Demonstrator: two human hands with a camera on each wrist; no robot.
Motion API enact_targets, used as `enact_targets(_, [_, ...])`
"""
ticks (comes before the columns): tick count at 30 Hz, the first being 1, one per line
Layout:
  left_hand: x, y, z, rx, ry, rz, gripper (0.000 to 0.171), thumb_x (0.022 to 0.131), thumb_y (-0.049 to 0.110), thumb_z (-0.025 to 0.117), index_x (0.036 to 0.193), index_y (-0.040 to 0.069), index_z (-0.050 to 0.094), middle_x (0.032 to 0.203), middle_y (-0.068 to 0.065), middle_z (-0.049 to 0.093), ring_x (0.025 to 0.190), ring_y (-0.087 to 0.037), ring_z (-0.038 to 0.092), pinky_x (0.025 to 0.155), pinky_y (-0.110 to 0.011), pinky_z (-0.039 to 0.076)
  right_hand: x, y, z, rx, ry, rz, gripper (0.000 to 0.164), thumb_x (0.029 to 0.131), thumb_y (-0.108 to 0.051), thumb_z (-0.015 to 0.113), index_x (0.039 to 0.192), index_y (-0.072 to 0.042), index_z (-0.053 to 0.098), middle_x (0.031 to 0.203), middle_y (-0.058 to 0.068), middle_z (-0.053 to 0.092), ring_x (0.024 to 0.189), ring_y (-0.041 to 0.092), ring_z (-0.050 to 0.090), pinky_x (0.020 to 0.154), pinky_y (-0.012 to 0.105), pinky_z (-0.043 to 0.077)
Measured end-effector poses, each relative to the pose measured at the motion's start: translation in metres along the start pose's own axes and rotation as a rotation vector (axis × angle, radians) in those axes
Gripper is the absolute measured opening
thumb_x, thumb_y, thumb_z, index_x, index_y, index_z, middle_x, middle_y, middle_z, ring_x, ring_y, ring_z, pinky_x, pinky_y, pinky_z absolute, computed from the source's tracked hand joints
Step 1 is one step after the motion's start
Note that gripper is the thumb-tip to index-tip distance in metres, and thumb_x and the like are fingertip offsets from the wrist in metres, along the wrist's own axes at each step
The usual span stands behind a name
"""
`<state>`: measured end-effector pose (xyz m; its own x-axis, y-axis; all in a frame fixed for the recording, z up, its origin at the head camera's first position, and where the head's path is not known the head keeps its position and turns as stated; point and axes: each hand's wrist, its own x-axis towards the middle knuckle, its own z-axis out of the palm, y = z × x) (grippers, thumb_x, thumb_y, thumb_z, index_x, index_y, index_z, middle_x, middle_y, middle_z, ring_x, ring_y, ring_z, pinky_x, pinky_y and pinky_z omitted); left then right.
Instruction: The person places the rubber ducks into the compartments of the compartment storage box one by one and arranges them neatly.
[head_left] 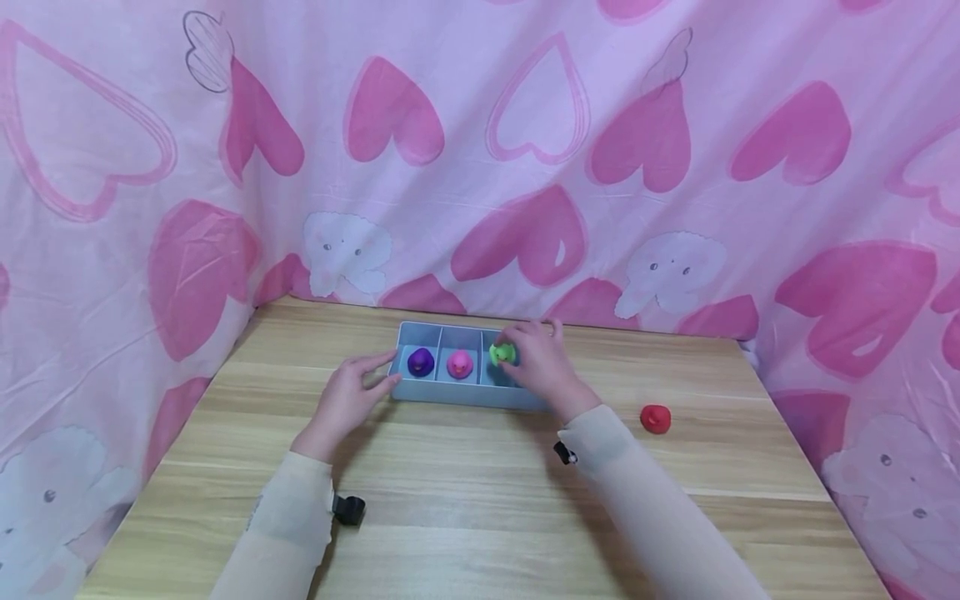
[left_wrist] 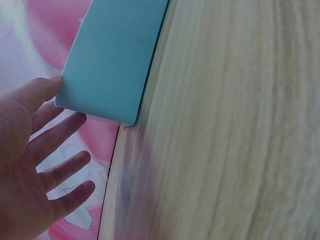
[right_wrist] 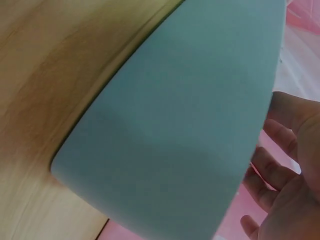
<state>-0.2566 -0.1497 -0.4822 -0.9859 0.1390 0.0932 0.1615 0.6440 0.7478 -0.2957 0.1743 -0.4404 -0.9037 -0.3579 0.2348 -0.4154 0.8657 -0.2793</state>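
Observation:
A grey-blue divided box [head_left: 465, 394] stands near the back of the table. A purple rubber duck [head_left: 421, 362] sits in its leftmost compartment, a pink rubber duck [head_left: 460, 364] in the one beside it. My right hand [head_left: 542, 365] reaches over the box and pinches a green rubber duck [head_left: 502, 353] at the third compartment; whether the duck touches the floor there I cannot tell. That hand hides the box's right end. My left hand [head_left: 347, 403] touches the box's left end with thumb and fingertips, its other fingers spread in the left wrist view.
A red rubber duck [head_left: 656, 419] lies on the wooden table [head_left: 465, 517], to the right of the box. A pink heart-patterned curtain [head_left: 465, 167] hangs behind the table and along both sides. Each sleeve carries a small black wrist camera [head_left: 349, 510].

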Motion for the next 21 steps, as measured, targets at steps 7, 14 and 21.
enact_targets(7, [0.0,-0.002,0.0,0.005,-0.005,-0.001,0.052,0.1,0.035,0.069,0.148,0.018,0.058,0.15,-0.019,0.057,0.141,-0.044,0.048,0.117,-0.063,0.039,0.003,0.002,0.007,0.019,-0.076,0.018,0.025,0.088,-0.024,0.084,0.112,-0.023,0.075,0.119,-0.002,0.072,0.128,0.025,0.055,0.124,0.066,0.007])
enact_targets(14, [0.0,-0.003,0.0,0.002,0.0,0.004,0.051,0.1,0.034,0.069,0.147,0.018,0.059,0.149,-0.019,0.058,0.139,-0.044,0.05,0.117,-0.063,0.04,0.005,0.005,0.012,-0.021,-0.109,0.002,0.027,0.088,-0.022,0.084,0.114,-0.023,0.075,0.117,-0.002,0.071,0.127,0.024,0.056,0.124,0.068,0.01])
enact_targets(21, [0.001,-0.004,0.0,0.006,-0.005,0.003,0.053,0.1,0.038,0.069,0.148,0.019,0.058,0.15,-0.018,0.057,0.138,-0.043,0.05,0.116,-0.064,0.041,0.01,0.007,0.015,-0.051,-0.143,0.01,0.028,0.087,-0.022,0.085,0.113,-0.022,0.075,0.117,-0.002,0.072,0.127,0.025,0.056,0.123,0.069,0.01])
